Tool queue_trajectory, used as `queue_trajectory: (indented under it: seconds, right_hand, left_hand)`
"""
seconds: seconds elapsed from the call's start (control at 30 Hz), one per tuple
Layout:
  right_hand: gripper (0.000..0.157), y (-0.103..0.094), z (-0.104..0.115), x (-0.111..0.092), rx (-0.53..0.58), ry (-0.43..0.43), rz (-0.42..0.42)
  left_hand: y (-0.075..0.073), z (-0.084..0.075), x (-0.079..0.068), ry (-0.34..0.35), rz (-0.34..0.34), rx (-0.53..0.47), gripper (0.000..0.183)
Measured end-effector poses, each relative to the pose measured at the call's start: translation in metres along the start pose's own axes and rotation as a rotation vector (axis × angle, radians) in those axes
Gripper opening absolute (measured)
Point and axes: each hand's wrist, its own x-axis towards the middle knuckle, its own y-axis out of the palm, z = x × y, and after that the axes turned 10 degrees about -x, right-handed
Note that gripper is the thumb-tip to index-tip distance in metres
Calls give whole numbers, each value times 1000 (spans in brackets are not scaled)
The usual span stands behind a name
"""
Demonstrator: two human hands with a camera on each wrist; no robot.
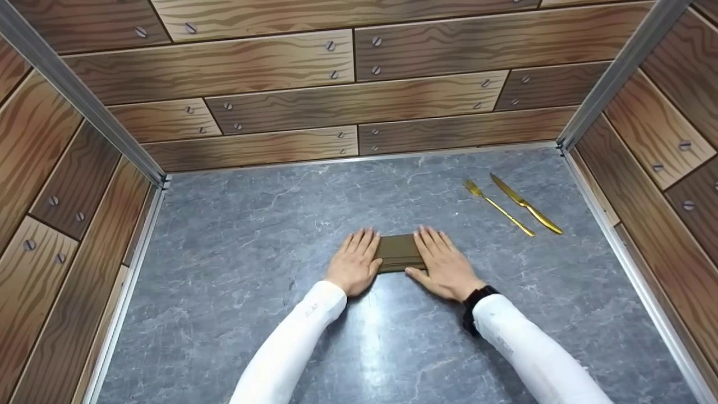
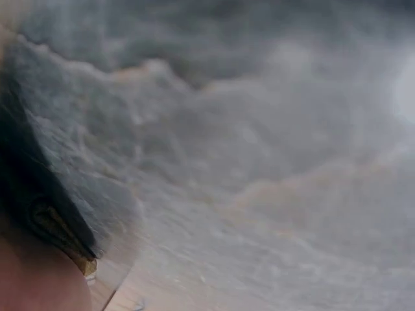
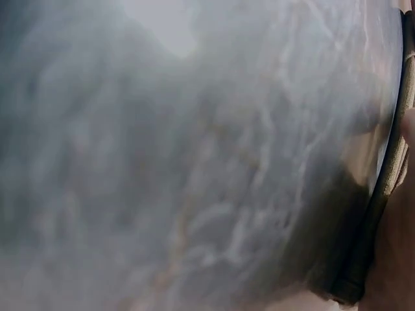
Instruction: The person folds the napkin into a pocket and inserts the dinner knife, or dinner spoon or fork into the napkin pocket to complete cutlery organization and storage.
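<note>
A folded olive-brown cloth (image 1: pixel 400 251) lies flat on the grey marbled tabletop, its layers showing along the near edge. My left hand (image 1: pixel 352 264) rests on its left end with the fingers straight and pointing away from me. On the right end rests my right hand (image 1: pixel 446 264), fingers straight, thumb out along the near edge. The left wrist view catches the dark folded edge of the cloth (image 2: pixel 48 194) at its left side. In the right wrist view the cloth's edge (image 3: pixel 389 172) runs down the right side, beside part of the hand.
Beyond the right hand, a gold fork (image 1: pixel 499 207) and a gold knife (image 1: pixel 525 203) lie side by side on the tabletop (image 1: pixel 241 235). Wood-patterned walls (image 1: pixel 280 112) with metal edging enclose the back and both sides.
</note>
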Motion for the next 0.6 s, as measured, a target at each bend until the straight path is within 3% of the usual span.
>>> queue_trajectory:
  seconds: [0.33, 0.47, 0.6]
  right_hand:
    - [83, -5, 3, 2, 35, 32, 38]
    - [73, -14, 0, 5, 243, 106, 38]
    - [54, -30, -18, 9, 516, 227, -46]
  left_hand:
    - [-3, 1, 0, -36, 53, -89, 65]
    - [-14, 6, -4, -10, 24, -298, 64]
    - [-30, 21, -8, -13, -33, -568, 57]
